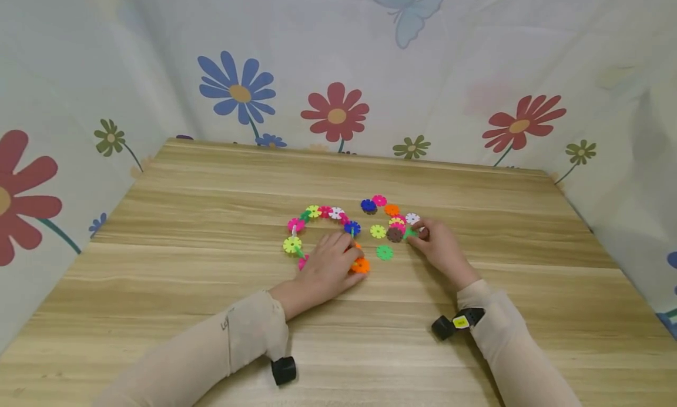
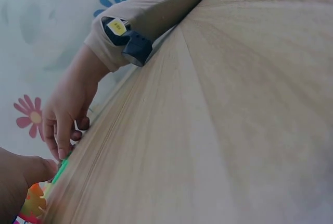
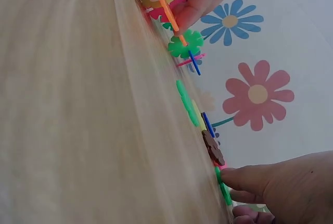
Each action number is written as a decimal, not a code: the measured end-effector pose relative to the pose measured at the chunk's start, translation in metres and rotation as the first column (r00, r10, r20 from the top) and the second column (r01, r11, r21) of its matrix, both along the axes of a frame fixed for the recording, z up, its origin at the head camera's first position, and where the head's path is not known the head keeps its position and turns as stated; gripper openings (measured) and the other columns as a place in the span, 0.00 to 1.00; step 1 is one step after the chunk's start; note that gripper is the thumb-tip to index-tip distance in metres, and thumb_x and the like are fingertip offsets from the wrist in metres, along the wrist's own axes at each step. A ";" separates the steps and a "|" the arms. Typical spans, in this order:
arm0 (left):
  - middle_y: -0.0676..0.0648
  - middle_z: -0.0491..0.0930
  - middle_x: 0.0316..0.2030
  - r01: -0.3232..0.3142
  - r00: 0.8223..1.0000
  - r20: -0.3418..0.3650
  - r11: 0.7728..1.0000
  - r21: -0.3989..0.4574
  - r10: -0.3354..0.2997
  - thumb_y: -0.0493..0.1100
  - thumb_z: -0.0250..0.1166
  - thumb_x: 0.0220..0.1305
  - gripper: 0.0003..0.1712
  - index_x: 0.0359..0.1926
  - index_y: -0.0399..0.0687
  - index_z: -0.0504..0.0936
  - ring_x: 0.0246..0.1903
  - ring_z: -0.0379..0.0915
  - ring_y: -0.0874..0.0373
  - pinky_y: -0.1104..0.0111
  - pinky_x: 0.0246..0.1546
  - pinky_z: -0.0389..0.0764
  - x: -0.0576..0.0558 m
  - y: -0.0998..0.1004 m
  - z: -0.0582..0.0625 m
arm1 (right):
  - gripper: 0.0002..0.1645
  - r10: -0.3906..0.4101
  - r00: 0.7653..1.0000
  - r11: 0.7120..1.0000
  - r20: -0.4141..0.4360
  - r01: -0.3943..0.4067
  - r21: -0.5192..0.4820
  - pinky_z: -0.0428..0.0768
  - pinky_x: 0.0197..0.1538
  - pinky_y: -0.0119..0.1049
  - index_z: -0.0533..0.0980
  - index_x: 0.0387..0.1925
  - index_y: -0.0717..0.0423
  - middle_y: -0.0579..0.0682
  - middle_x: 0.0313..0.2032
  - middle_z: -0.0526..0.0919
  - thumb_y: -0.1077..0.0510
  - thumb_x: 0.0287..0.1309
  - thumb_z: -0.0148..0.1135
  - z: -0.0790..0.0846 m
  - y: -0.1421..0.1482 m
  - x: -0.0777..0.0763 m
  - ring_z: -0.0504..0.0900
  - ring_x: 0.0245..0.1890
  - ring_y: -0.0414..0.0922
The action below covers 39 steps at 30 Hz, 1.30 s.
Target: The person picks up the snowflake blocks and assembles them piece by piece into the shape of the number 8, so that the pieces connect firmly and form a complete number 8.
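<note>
A ring-like chain of notched plastic snowflake discs, slotted together in mixed colours, lies on the table; its yellow disc (image 1: 291, 245) shows at the left. My left hand (image 1: 330, 260) covers the chain's near side. In the right wrist view, its thumb and finger pinch an orange snowflake disc (image 3: 168, 14) of the chain, seen edge-on. To the right, my right hand (image 1: 439, 248) pinches a green snowflake disc (image 1: 409, 233) at the edge of the loose pieces, its thumb right on the rim. Beside that lie a brown disc (image 1: 394, 235) and a white disc (image 1: 412, 218).
More loose discs lie between the hands and beyond, among them another green one (image 1: 385, 252), a yellow-green one (image 1: 378, 231) and a dark blue one (image 1: 368, 205). Flower-printed cloth (image 1: 444, 72) hangs behind the wooden table (image 1: 254, 178). Both wrists carry black cameras.
</note>
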<state>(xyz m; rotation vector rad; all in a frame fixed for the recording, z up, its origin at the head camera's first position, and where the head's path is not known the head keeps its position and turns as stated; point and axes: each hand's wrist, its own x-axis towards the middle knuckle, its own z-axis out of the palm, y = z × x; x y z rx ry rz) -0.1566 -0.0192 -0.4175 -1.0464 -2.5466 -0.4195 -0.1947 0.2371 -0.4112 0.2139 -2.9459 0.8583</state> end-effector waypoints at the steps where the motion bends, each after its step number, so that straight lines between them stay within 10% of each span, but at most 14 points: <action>1: 0.49 0.74 0.36 -0.001 1.000 0.008 1.000 0.009 0.001 0.52 0.71 0.55 0.17 0.40 0.45 0.84 0.43 0.68 0.54 0.62 0.50 0.71 0.000 0.000 0.000 | 0.16 0.004 1.000 1.000 0.000 -0.004 0.000 0.71 0.36 0.36 0.77 0.43 0.65 0.55 0.28 0.78 0.58 0.57 0.66 0.000 -0.001 0.000 0.74 0.30 0.46; 9: 0.50 0.73 0.36 -0.001 1.000 0.011 1.000 0.014 0.001 0.51 0.72 0.55 0.18 0.40 0.45 0.83 0.42 0.67 0.54 0.63 0.49 0.70 0.000 -0.005 0.001 | 0.19 -0.002 0.998 1.000 0.055 0.004 -0.028 0.78 0.48 0.47 0.73 0.45 0.68 0.63 0.41 0.80 0.58 0.58 0.65 0.003 -0.004 0.001 0.80 0.42 0.54; 20: 0.50 0.73 0.37 0.011 0.999 0.046 1.000 0.009 -0.012 0.52 0.72 0.53 0.19 0.41 0.46 0.83 0.43 0.67 0.54 0.62 0.49 0.70 0.000 -0.005 0.002 | 0.11 0.020 0.998 0.979 0.065 -0.006 -0.205 0.79 0.27 0.26 0.74 0.42 0.67 0.60 0.31 0.83 0.66 0.60 0.62 0.007 -0.005 0.011 0.79 0.24 0.39; 30: 0.50 0.73 0.37 0.004 0.998 0.069 1.000 0.016 -0.005 0.51 0.73 0.53 0.19 0.41 0.46 0.83 0.44 0.68 0.54 0.62 0.51 0.70 -0.001 -0.006 0.003 | 0.06 0.111 0.987 0.986 -0.119 -0.124 -0.112 0.74 0.26 0.27 0.76 0.32 0.61 0.52 0.24 0.81 0.62 0.57 0.66 0.012 -0.021 0.026 0.73 0.22 0.38; 39: 0.50 0.73 0.37 -0.009 0.997 0.072 0.999 0.038 0.006 0.51 0.72 0.53 0.18 0.41 0.45 0.83 0.44 0.69 0.53 0.62 0.51 0.70 -0.002 -0.008 0.003 | 0.05 0.236 0.964 0.961 -0.123 -0.250 -0.118 0.77 0.33 0.27 0.78 0.34 0.57 0.48 0.29 0.83 0.60 0.57 0.66 0.013 -0.044 0.040 0.76 0.28 0.37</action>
